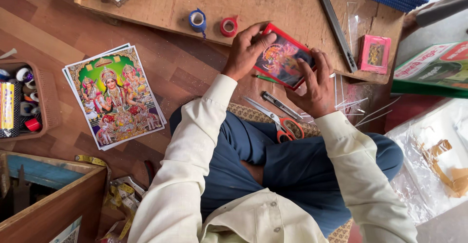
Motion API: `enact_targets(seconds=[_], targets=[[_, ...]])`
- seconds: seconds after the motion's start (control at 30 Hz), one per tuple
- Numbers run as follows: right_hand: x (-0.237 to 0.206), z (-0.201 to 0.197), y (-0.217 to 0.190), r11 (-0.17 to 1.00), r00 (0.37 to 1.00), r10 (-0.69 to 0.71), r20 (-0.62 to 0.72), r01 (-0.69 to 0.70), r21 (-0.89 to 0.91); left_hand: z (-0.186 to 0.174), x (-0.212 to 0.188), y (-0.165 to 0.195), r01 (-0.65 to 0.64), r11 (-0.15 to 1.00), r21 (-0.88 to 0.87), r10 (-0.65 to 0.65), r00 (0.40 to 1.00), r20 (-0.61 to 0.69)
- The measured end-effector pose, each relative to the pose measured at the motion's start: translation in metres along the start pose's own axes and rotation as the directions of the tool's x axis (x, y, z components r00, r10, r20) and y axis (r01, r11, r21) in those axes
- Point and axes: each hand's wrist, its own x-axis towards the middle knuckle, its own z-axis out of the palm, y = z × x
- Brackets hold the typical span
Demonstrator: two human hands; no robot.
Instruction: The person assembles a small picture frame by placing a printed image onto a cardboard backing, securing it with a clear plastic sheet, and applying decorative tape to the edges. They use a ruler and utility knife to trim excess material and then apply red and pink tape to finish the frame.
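Small red-framed picture (284, 57) gripped by both hands above the lap, at the edge of the wooden board (273, 4).

Left hand (245, 52) is clamped on the frame's upper-left corner, fingers curled over the top edge; right hand (316, 84) is closed on the lower-right side, thumb laid on the glass. Frame is tilted, face up. Scissors (280, 123) with orange handles and a utility knife (280, 105) are seen just below the frame, a green pencil (265, 78) partly hidden under it. Blue tape roll (197, 19) and red tape roll (228, 26) are set on the board, near the left hand. Pink framed item (374, 54) and metal ruler (334, 23) lie to the right. Stack of colour prints (115, 96) lies on the floor, well apart to the left, beside a brown basket (48, 97).
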Motion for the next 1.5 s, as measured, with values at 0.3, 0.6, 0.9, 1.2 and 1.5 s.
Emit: enact_targets(seconds=[0.3,0.6,0.9,1.2,1.5], targets=[[-0.003,-0.007,-0.008,0.989,0.986,0.113,-0.122,-0.099,0.113,0.004,-0.011,0.003,0.008,0.995,-0.104,-0.011,0.999,-0.030],[0.016,0.039,-0.007,0.293,0.555,0.827,-0.090,-0.289,0.911,0.038,-0.031,0.017,-0.133,0.991,0.003,0.132,0.990,0.038],[0.046,0.024,-0.004,0.185,0.426,0.902,-0.073,-0.227,0.956,0.050,-0.046,0.027,-0.204,0.971,-0.128,0.215,0.973,0.081],[0.028,0.022,0.010,0.076,0.425,0.898,0.111,-0.400,0.913,0.040,-0.036,0.007,-0.107,0.993,-0.058,0.096,0.980,-0.173],[-0.010,0.064,0.047,0.145,0.565,0.812,0.146,-0.438,0.887,0.032,-0.003,-0.079,0.003,0.908,-0.420,-0.159,0.928,-0.337]])
